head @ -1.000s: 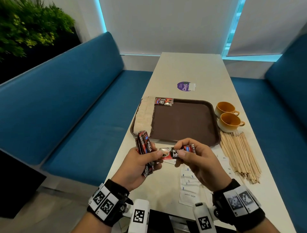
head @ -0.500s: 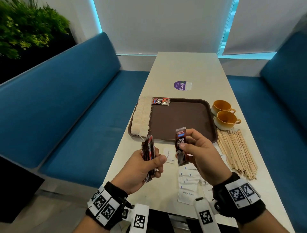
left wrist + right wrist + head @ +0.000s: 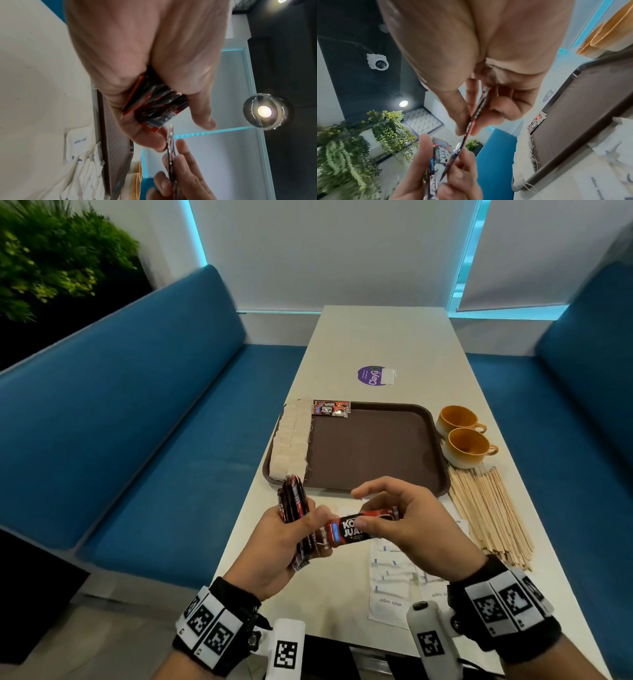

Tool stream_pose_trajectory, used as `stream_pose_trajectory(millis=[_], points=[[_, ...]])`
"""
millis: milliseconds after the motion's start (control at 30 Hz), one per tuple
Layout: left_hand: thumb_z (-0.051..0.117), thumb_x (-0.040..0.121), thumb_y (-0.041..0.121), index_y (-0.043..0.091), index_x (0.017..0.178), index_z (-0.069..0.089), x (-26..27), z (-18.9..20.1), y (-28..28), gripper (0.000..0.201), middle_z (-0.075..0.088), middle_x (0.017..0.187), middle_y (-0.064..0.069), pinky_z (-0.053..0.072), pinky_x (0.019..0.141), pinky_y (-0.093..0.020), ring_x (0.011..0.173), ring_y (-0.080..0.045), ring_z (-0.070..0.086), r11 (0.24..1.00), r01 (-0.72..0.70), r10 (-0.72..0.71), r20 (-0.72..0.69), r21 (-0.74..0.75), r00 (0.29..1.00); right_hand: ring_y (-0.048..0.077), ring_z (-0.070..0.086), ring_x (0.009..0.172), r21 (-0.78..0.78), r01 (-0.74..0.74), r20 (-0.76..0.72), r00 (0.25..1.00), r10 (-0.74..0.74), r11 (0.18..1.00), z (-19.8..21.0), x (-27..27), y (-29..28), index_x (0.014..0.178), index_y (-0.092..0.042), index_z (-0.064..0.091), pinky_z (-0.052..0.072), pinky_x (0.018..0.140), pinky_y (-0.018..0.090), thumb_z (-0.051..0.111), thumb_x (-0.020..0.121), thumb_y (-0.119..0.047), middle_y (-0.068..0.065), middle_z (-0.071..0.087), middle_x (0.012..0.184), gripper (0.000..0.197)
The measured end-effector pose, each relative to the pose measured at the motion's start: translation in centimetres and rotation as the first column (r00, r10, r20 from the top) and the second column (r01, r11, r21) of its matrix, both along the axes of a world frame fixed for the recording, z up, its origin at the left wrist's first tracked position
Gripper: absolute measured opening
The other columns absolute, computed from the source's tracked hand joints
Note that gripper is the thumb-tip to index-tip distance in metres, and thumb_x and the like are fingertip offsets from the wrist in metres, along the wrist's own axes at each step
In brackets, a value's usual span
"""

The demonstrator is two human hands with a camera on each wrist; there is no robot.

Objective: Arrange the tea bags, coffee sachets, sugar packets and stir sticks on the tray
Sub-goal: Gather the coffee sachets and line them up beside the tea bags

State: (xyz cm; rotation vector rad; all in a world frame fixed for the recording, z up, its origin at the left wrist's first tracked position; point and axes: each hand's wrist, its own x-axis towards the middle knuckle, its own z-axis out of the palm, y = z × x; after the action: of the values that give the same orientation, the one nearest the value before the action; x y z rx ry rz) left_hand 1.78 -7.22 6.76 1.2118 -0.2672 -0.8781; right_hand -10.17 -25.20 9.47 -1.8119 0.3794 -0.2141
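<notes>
My left hand (image 3: 308,523) grips an upright stack of red and black coffee sachets (image 3: 293,503), also seen in the left wrist view as the stack (image 3: 154,105). My right hand (image 3: 363,513) pinches a single coffee sachet (image 3: 352,531) between thumb and fingers, held level, its left end against my left thumb. It shows edge-on as the single sachet (image 3: 477,112). Beyond my hands lies the brown tray (image 3: 376,453), with tea bags (image 3: 291,436) lined down its left side and one coffee sachet (image 3: 332,408) at its far left corner.
White sugar packets (image 3: 394,577) lie on the table under my right hand. A pile of wooden stir sticks (image 3: 489,511) lies right of the tray, behind it two orange cups (image 3: 466,446). Blue benches flank the table.
Half a second ago my right hand held the single sachet upright, apart from the left hand. Now the sachet is level and back against my left thumb.
</notes>
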Motion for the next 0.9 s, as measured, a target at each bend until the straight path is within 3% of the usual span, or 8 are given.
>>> stream_pose_trajectory(millis=[167,300,467,533,667,800,900], points=[[0.087,0.065,-0.006,0.007,0.094,0.053,0.6,-1.3,-0.4,0.047,0.069,0.085,-0.014,0.055,0.061,-0.033,0.076,-0.028,0.067,0.998,-0.055,0.053,0.043,0.034,0.998,0.021,0.068,0.073,0.155,0.089,0.083,0.991,-0.103,0.984,-0.9,0.7,-0.1,0.107,-0.014,0.069,0.058,0.062,0.03,0.082,0.081,-0.002,0.011,0.074,0.09,0.031],[0.081,0.063,-0.002,0.005,0.097,0.054,1.4,-1.6,-0.8,0.044,0.07,0.083,-0.016,0.056,0.062,-0.035,0.075,-0.028,0.067,0.986,-0.166,0.166,0.002,0.022,0.986,0.032,0.068,0.071,0.302,0.144,0.116,0.976,-0.186,0.943,-1.5,0.9,-1.1,0.107,-0.007,0.061,0.06,0.063,0.037,0.076,0.083,0.007,0.017,0.072,0.083,0.031],[0.078,0.076,0.001,0.011,0.084,0.065,2.5,-2.2,-1.6,0.018,0.071,0.085,-0.015,0.055,0.068,-0.038,0.076,-0.026,0.069,0.979,-0.195,0.196,-0.006,0.05,0.981,0.033,0.071,0.074,0.212,0.161,0.124,0.974,-0.19,0.964,-1.4,2.2,-1.7,0.111,-0.011,0.067,0.063,0.069,0.038,0.079,0.082,0.003,0.016,0.074,0.085,0.035],[0.074,0.087,0.009,0.007,0.092,0.063,3.1,-2.5,-1.9,0.012,0.072,0.089,-0.015,0.058,0.066,-0.038,0.076,-0.026,0.07,0.97,-0.234,0.239,-0.077,0.07,0.968,0.032,0.072,0.075,0.197,0.188,0.125,0.969,-0.215,0.962,-1.0,3.1,-2.3,0.114,-0.011,0.07,0.064,0.069,0.037,0.081,0.08,0.003,0.016,0.075,0.087,0.038],[0.071,0.093,0.024,0.006,0.105,0.063,4.1,-3.2,-1.7,0.023,0.065,0.084,-0.008,0.053,0.052,-0.033,0.073,-0.026,0.069,0.959,-0.253,0.271,-0.156,0.124,0.95,0.021,0.072,0.072,0.19,0.208,0.094,0.969,-0.229,0.96,-0.5,6.3,-4.8,0.105,-0.005,0.076,0.062,0.071,0.03,0.081,0.081,0.001,0.014,0.078,0.088,0.026],[0.07,0.092,0.022,0.01,0.108,0.063,5.0,-3.7,-1.6,0.021,0.062,0.084,-0.009,0.049,0.048,-0.031,0.07,-0.025,0.067,0.97,-0.21,0.232,-0.195,0.127,0.953,0.023,0.066,0.067,0.163,0.29,0.028,0.954,-0.299,0.943,-2.3,12.1,-8.7,0.097,0.004,0.075,0.06,0.071,0.029,0.08,0.081,0.003,0.023,0.075,0.085,0.017],[0.072,0.088,0.02,0.01,0.107,0.063,5.8,-4.2,-1.7,0.024,0.062,0.084,-0.009,0.049,0.048,-0.031,0.07,-0.026,0.067,0.974,-0.192,0.215,-0.212,0.123,0.953,0.022,0.068,0.06,0.247,0.363,-0.053,0.931,-0.362,0.898,-4.5,17.1,-11.9,0.095,0.007,0.069,0.061,0.065,0.026,0.078,0.08,0.007,0.021,0.07,0.083,0.017]])
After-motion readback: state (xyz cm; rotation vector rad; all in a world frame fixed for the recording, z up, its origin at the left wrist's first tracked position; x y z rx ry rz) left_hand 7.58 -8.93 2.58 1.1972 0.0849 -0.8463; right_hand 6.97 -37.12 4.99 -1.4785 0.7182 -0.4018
